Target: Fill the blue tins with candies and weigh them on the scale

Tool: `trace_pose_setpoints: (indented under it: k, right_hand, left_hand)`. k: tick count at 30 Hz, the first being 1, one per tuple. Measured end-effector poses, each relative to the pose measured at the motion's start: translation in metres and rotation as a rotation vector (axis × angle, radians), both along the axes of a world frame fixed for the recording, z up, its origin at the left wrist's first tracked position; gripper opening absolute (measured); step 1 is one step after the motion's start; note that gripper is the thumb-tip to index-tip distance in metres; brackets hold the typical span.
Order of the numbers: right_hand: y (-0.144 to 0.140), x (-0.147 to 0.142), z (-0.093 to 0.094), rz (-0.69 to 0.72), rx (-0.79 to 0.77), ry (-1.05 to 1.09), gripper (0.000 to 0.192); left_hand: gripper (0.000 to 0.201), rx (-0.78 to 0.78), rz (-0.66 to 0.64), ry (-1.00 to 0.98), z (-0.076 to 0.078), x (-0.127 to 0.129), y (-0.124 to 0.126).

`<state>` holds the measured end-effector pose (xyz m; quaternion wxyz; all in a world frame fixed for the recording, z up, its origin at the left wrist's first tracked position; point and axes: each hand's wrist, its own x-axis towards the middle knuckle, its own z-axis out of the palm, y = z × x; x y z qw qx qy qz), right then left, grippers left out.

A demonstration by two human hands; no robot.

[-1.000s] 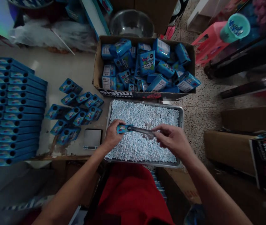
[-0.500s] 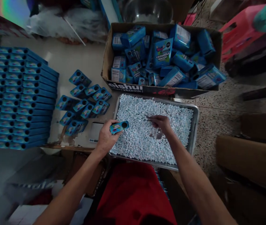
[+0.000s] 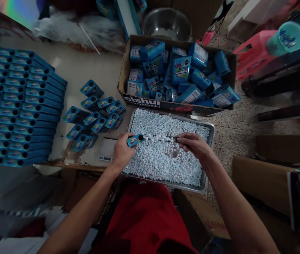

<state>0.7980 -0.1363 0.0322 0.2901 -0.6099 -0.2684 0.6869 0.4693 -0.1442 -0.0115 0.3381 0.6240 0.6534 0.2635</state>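
Observation:
My left hand (image 3: 123,151) grips a small blue candy box (image 3: 133,141) at the left side of the tray, its round hole facing right. My right hand (image 3: 194,144) pinches the end of a slim, dark scoop (image 3: 175,139). A row of small candies (image 3: 159,138) lies along the scoop, whose tip reaches the box's hole; whether it is inside I cannot tell. Below both hands, a metal tray (image 3: 212,135) is filled with pale blue and white candies (image 3: 150,165). A bare patch (image 3: 175,153) of tray bottom shows among them.
Several similar boxes (image 3: 93,118) stand loosely left of the tray, near a small scale (image 3: 106,150). Stacked blue boxes (image 3: 44,102) fill the far left. A cardboard carton (image 3: 171,107) of blue packs borders the tray's far side. A teal cup (image 3: 284,38) sits on a pink stool (image 3: 255,53).
My right hand has lifted the scoop out of the candies, now loaded, and brought it level with the box's hole. The box stays in my left hand. The view has shifted slightly.

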Motion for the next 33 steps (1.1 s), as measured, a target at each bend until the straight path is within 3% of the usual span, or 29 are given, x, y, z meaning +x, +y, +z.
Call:
trace_pose_setpoints:
  k: [8, 11, 13, 16, 19, 21, 23, 27, 30, 33]
  right_hand:
    - [0.01, -0.037, 0.073, 0.167, 0.164, -0.273, 0.021]
    - [0.005, -0.05, 0.092, 0.207, 0.231, -0.362, 0.017]
    - [-0.003, -0.042, 0.095, 0.183, 0.235, -0.375, 0.019]
    - [-0.031, 0.001, 0.075, 0.066, 0.169, -0.4, 0.031]
    - [-0.078, 0.055, 0.028, -0.133, 0.021, -0.504, 0.043]
    - [-0.108, 0.072, -0.006, -0.274, -0.064, -0.534, 0.049]
    - [-0.125, 0.065, -0.037, -0.333, -0.111, -0.449, 0.051]
    - [-0.113, 0.0, -0.081, -0.297, -0.122, -0.241, 0.045]
    - [-0.09, -0.039, -0.099, -0.287, -0.12, -0.142, 0.042]
    - [-0.082, -0.037, -0.1, -0.291, -0.131, -0.079, 0.041]
  left_hand:
    - [0.038, 0.083, -0.176, 0.005, 0.013, 0.017, 0.006]
    - [0.039, 0.102, -0.21, -0.018, 0.011, 0.018, 0.004]
    - [0.036, 0.103, -0.201, -0.056, 0.004, 0.016, 0.002]
    - [0.032, 0.079, -0.15, -0.136, -0.015, 0.007, 0.001]
    - [0.037, 0.055, -0.114, -0.297, -0.042, 0.001, 0.002]
    - [0.041, 0.032, -0.068, -0.415, -0.061, 0.005, 0.002]
    - [0.044, 0.022, -0.006, -0.49, -0.079, 0.019, 0.001]
    - [0.046, 0.029, 0.099, -0.512, -0.101, 0.063, -0.009]
    - [0.044, 0.001, 0.108, -0.516, -0.101, 0.097, -0.017]
    - [0.043, 0.005, 0.079, -0.516, -0.085, 0.11, -0.019]
